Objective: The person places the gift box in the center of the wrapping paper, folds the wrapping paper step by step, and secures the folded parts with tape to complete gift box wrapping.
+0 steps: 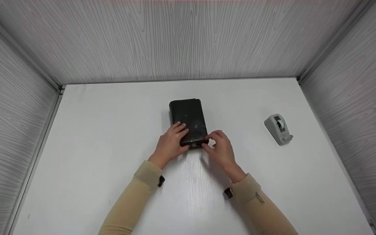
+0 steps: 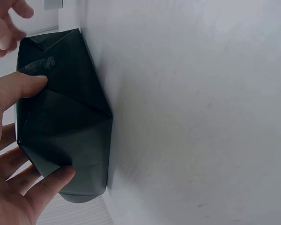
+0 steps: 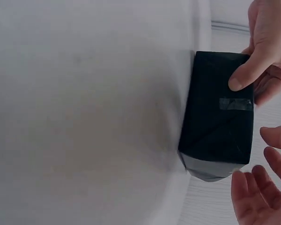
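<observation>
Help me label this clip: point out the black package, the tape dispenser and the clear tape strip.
Black package [image 1: 192, 117], head view: middle of its top face.
Tape dispenser [image 1: 276, 132], head view: its grey body.
Clear tape strip [image 3: 236, 104], right wrist view: the strip's middle.

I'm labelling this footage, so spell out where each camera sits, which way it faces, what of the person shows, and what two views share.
Head: on the head, facing forward and down at the black package and tape dispenser; left grip, right grip and sleeves show.
Left wrist: facing the package's near end; left grip and part of the right show.
Right wrist: facing that same end; both grips show.
Shared: both wrist views show the tape strip.
</observation>
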The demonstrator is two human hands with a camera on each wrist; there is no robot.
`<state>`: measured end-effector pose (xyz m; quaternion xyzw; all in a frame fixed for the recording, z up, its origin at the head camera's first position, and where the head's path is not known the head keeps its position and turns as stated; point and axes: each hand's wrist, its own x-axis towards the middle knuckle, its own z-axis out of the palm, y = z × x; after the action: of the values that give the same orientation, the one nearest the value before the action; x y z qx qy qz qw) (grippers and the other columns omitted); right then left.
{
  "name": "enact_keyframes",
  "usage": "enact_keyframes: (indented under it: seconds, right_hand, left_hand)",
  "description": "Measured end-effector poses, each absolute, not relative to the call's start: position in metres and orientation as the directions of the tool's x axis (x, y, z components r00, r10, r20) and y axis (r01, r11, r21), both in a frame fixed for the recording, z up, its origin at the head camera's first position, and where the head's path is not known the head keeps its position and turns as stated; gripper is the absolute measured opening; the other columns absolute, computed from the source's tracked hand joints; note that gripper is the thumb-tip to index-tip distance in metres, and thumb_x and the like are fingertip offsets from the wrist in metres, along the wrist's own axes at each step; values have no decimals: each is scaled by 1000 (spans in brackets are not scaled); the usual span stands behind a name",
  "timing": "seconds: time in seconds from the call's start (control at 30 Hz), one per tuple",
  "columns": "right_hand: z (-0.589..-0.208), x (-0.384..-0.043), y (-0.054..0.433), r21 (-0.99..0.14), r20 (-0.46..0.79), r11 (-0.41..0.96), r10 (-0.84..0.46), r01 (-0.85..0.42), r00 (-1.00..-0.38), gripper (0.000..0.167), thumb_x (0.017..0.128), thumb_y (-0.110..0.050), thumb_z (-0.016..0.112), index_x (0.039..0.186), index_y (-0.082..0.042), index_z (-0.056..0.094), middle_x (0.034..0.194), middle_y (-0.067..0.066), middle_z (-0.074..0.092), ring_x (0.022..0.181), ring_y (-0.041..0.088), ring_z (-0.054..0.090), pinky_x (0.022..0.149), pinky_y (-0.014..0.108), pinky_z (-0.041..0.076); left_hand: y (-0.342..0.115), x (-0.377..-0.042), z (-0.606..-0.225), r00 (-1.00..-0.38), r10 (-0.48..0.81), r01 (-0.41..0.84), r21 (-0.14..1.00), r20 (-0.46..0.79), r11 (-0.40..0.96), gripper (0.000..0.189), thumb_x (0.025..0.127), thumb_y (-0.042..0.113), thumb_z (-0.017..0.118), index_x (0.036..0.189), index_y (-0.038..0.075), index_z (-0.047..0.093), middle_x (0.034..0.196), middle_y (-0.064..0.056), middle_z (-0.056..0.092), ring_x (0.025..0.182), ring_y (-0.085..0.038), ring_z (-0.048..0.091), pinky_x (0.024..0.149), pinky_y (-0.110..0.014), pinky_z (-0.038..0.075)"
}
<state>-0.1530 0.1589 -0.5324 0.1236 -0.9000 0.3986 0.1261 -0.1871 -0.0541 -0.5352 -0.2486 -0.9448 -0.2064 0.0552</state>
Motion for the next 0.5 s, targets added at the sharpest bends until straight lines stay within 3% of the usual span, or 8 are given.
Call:
enact_keyframes:
  seconds: [0.2, 0.5]
  right_hand:
    - [-542, -160, 156, -532, 398, 721, -250, -444, -883, 36, 77, -11, 85, 107, -7, 67, 122, 12, 51, 114, 27, 49, 92, 40, 47]
    - [-549, -172, 144, -416, 352, 809, -279, -416, -894, 45, 74, -22, 88, 103, -9, 56, 119, 13, 46, 110, 27, 49, 89, 40, 49]
  left_hand:
    - [-54, -186, -535, -875, 446, 485, 363, 191, 796, 59, 82, 30, 80, 132, 4, 62, 144, -9, 50, 139, -27, 36, 98, -43, 47]
    - [-53, -186, -534, -875, 443, 484, 371, 197, 792, 58, 81, 28, 80, 132, 4, 62, 144, -10, 51, 139, -27, 36, 102, -43, 43]
